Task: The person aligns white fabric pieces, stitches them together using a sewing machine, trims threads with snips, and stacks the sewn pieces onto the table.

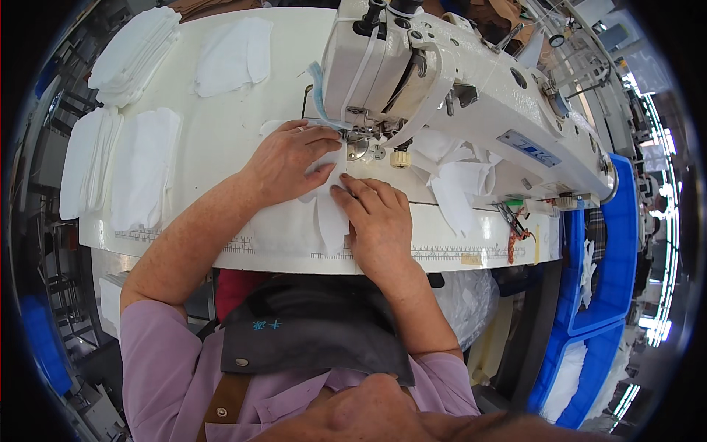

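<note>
A white fabric piece (331,221) lies on the sewing machine's bed below the needle area and reaches toward the table's front edge. My left hand (291,163) rests over its left part, fingers bent and reaching to the presser foot (359,135), with the thumb apart from them. On the right side of the cloth, my right hand (381,227) pinches the edge between thumb and fingertips. The white sewing machine (434,81) stands just beyond both hands. The cloth under my left palm is hidden.
Stacks of white fabric pieces (136,55) lie at the table's left, with another pile (234,57) nearer the machine. Loose white pieces (460,188) sit under the machine arm. Thread snips (510,219) lie at right, near blue bins (622,243). A ruler strip (442,251) follows the front edge.
</note>
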### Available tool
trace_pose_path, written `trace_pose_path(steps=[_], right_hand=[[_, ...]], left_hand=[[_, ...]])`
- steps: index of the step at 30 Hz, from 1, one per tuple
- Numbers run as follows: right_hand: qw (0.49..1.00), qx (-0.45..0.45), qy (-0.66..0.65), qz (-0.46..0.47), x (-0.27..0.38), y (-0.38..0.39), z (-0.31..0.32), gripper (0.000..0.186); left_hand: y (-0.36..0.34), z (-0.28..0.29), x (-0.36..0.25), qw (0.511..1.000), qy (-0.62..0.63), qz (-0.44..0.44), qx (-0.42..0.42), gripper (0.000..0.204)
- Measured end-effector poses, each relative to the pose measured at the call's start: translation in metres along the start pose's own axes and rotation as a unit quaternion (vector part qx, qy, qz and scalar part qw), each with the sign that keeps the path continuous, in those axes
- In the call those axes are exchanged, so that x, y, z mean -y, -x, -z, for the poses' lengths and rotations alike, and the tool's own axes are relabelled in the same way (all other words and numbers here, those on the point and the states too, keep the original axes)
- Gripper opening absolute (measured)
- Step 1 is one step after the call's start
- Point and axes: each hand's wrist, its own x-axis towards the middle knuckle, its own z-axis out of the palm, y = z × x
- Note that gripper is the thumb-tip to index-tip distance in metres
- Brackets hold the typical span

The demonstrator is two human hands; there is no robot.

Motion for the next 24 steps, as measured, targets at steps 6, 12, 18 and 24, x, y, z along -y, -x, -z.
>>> trace_pose_path(steps=[6,12,18,24], right_hand=[[1.000,-0.004,-0.016,-0.018,0.005,0.000,0.002,0.063],[0.999,0.026,-0.020,-0.008,0.002,0.003,0.006,0.059],[0.999,0.005,-0.044,0.000,0.005,0.009,0.010,0.051],[0.991,-0.049,-0.118,-0.033,0.005,0.048,0.022,0.047]], left_hand=[[0.002,0.005,0.002,1.000,0.004,0.010,0.017,0.034],[0.012,0.044,-0.032,0.992,-0.014,-0.026,0.121,0.054],[0.051,0.026,-0.072,0.996,0.041,0.005,0.077,0.036],[0.058,0.024,-0.066,0.992,0.105,0.049,0.043,0.019]])
